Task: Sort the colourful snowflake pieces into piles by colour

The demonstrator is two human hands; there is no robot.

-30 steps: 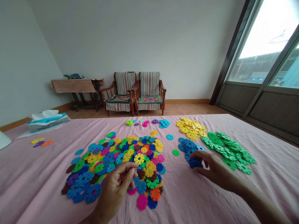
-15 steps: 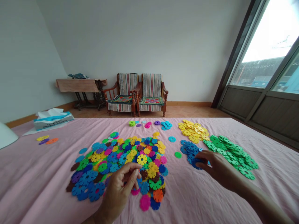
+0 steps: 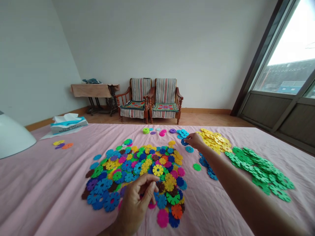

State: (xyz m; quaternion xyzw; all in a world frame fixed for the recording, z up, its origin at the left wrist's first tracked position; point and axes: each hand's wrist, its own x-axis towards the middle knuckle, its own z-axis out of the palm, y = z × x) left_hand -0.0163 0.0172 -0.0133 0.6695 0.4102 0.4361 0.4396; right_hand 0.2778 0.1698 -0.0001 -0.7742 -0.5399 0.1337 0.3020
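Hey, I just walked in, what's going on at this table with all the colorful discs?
Someone's right hand is holding a dark blue disc by the light blue discs. Their left hand is over the big mixed pile, fingertips near a bright yellow disc; I can't tell if it's gripped. Yellow and green heaps sit on the right of the pink cloth, with blue discs partly hidden behind the right forearm.

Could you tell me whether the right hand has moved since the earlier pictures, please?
Yes: judged against the yellow disc pile, the right hand has moved forward and left, from the pile's near side to its left edge.
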